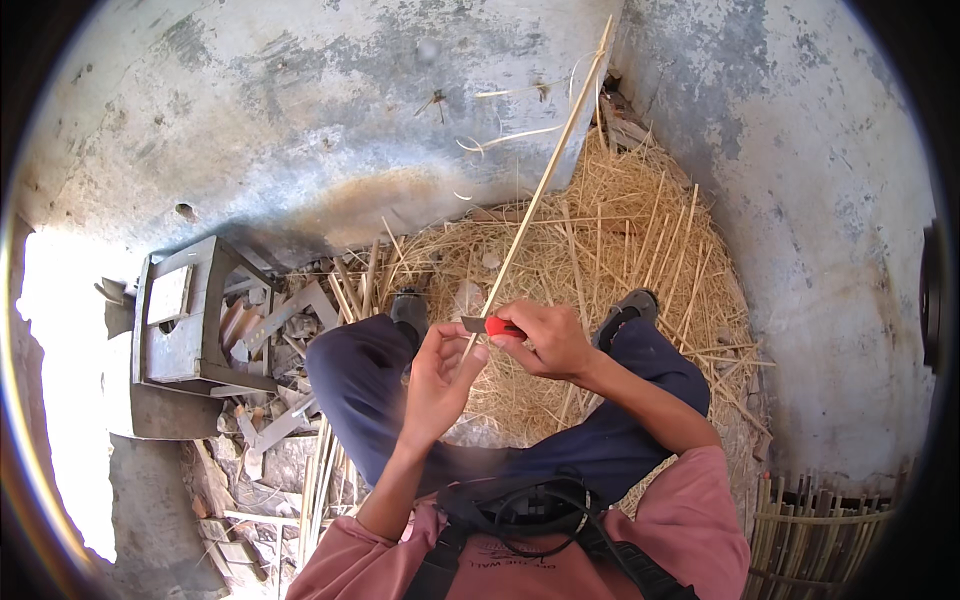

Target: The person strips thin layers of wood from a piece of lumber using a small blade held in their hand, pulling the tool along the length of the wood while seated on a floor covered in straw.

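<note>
A long, pale strip of split bamboo (541,190) slants up and away from my lap toward the far wall. Near its lower end, my left hand (440,380) pinches it between thumb and fingers. My right hand (548,338) is closed around a knife with a red handle (497,327). The knife's short, dark blade (474,325) lies across the strip, touching or very close to it, just above my left thumb. Thin curled shavings (510,137) hang off the strip's far part. Most of the knife handle is hidden inside my right fist.
Straw-like shavings (560,240) cover the floor between my feet, with loose bamboo sticks (685,240) on the right. A wooden frame box (190,345) stands at left beside scraps and broken wood. Worn walls (800,200) rise ahead and right; a slatted bamboo panel (815,540) is at lower right.
</note>
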{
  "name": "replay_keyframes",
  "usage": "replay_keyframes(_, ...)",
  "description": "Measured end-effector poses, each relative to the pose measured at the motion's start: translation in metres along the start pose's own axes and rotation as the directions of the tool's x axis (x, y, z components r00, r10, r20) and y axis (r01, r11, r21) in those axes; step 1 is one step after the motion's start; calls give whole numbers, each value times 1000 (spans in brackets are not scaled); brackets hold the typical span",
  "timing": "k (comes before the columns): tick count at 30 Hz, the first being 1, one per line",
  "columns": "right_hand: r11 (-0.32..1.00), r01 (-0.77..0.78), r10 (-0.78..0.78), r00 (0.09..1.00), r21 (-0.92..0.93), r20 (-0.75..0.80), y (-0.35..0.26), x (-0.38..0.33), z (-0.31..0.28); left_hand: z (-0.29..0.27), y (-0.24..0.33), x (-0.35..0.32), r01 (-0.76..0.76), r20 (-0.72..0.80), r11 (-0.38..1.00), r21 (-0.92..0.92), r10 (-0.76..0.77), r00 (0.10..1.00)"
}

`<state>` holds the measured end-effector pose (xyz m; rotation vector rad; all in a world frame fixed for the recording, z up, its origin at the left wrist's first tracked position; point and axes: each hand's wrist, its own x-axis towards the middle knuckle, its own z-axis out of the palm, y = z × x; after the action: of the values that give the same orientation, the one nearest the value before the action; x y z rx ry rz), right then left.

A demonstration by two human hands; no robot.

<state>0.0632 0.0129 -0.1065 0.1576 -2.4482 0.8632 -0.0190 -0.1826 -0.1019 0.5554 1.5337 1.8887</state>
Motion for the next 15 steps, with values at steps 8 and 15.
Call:
replay_keyframes(8,999,12,-11,1000,-35,25,-1,-2,4,-3,5,3,37,38,998,-58,-35,999)
replay_keyframes(15,998,-24,27,998,-55,60,-3,-2,6,-11,6,5,63,100,996,-58,-57,993)
